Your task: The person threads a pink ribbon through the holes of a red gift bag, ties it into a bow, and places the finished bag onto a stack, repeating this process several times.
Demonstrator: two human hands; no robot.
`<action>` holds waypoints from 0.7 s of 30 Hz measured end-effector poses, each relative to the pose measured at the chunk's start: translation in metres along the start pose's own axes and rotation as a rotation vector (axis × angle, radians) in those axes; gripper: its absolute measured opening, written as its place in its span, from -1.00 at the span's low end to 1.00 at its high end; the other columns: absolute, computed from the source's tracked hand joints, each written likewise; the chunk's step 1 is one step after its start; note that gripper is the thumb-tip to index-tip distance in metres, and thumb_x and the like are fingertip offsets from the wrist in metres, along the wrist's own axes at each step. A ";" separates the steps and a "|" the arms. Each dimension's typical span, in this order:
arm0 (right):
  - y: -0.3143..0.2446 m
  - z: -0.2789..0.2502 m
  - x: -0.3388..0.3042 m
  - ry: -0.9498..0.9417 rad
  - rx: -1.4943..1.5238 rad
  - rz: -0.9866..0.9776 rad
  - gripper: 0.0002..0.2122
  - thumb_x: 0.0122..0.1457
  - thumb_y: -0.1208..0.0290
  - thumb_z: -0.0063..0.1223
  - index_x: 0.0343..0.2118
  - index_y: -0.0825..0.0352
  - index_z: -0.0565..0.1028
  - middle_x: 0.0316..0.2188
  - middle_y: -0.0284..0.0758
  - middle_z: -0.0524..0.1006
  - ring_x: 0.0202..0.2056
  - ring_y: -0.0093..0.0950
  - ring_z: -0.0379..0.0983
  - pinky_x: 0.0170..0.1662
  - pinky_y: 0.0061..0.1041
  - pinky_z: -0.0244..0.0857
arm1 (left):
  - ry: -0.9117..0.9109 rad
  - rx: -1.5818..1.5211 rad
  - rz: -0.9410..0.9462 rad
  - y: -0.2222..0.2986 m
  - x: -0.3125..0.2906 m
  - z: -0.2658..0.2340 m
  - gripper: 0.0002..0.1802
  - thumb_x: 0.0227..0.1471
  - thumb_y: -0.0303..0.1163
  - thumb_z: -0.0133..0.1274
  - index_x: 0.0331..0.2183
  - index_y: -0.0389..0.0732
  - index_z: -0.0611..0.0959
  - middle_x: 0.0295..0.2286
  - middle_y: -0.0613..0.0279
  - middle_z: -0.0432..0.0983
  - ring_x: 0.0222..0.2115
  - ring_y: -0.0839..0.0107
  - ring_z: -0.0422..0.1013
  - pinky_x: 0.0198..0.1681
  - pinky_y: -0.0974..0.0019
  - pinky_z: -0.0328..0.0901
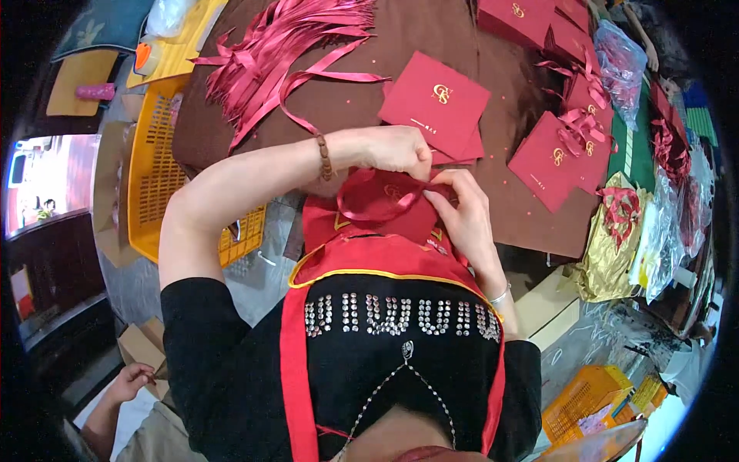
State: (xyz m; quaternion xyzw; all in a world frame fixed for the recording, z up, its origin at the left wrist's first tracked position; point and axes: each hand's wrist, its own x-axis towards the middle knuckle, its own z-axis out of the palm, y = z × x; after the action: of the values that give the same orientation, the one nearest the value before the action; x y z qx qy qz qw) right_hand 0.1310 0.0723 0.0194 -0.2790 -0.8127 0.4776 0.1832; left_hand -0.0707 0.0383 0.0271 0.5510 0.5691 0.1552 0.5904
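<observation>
My left hand is closed in a pinch, knuckles up, at the table's near edge. Close beside it, the thumb and fingers of my right hand pinch the same dark red satin ribbon. The ribbon hangs in a loop to the left, over a flat red paper piece with a gold emblem in front of my red apron. Just beyond my left hand lie red printed paper pieces, overlapping each other. What my fingertips do at the ribbon's end is partly hidden.
On the brown-covered table lie a heap of ribbons and, to the right, several ribboned red pieces. A yellow crate stands left, plastic bags right. Another person's hand shows at lower left.
</observation>
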 end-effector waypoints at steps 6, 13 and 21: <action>0.009 0.001 0.000 -0.010 -0.066 -0.140 -0.83 -0.04 0.55 0.14 -0.35 0.39 0.45 -0.37 -0.27 0.45 -0.45 -0.47 0.38 -0.37 -0.57 0.27 | 0.095 0.081 -0.004 0.000 -0.002 0.009 -0.79 -0.10 -0.32 0.01 -0.50 -0.28 0.60 -0.65 0.30 0.45 -0.58 0.62 0.30 -0.49 0.41 0.20; -0.009 0.001 0.000 -0.072 -0.100 -0.060 -0.76 -0.06 0.45 0.21 -0.33 0.40 0.44 -0.36 -0.24 0.44 -0.41 -0.41 0.41 -0.36 -0.51 0.30 | 0.019 -0.030 0.061 -0.014 0.001 0.005 -0.82 -0.07 -0.38 0.01 -0.51 -0.28 0.61 -0.71 0.40 0.36 -0.64 0.63 0.22 -0.54 0.40 0.14; -0.005 0.018 -0.003 0.074 -0.349 -0.113 -0.61 -0.16 0.22 0.30 -0.36 0.36 0.40 -0.32 -0.22 0.42 -0.37 -0.23 0.43 -0.39 -0.34 0.35 | 0.041 -0.042 0.014 -0.008 -0.002 0.005 -0.79 -0.06 -0.36 0.01 -0.40 -0.27 0.65 -0.60 0.32 0.49 -0.55 0.59 0.32 -0.42 0.40 0.22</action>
State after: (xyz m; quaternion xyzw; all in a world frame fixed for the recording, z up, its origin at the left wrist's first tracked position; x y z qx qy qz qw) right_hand 0.1218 0.0564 0.0149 -0.2781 -0.8902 0.3078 0.1885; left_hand -0.0707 0.0317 0.0206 0.5391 0.5736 0.1825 0.5890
